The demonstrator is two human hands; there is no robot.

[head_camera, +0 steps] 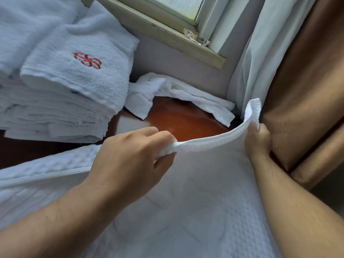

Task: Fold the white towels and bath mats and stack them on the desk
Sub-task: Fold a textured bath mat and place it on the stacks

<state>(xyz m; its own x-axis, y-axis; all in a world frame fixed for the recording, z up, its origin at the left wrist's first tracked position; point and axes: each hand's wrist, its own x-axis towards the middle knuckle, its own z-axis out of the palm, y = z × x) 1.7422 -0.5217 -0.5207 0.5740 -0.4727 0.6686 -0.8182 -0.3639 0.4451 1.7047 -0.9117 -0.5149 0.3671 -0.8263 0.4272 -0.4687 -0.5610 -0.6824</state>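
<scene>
Polished reddish-brown desk point(183, 121) runs under a window sill point(163, 34), where a glass dish point(196, 37) sits. A sheer white curtain point(256, 53) and a brown curtain point(307, 81) hang at the right. A white waffle-textured mat point(195, 202) lies spread over the near part of the desk and fills the foreground. The left grip point(130, 157) pinches the mat's far edge between thumb and curled fingers. The right grip point(257, 138) clutches the same edge near its right corner, which stands up beside the white curtain. Between the two, the edge is raised off the desk. At the left a stack point(55, 116) of folded white towels stands on the desk, its top towel point(80, 75) bearing a red emblem. A crumpled towel point(178, 94) lies at the back by the wall, just beside the stack.
</scene>
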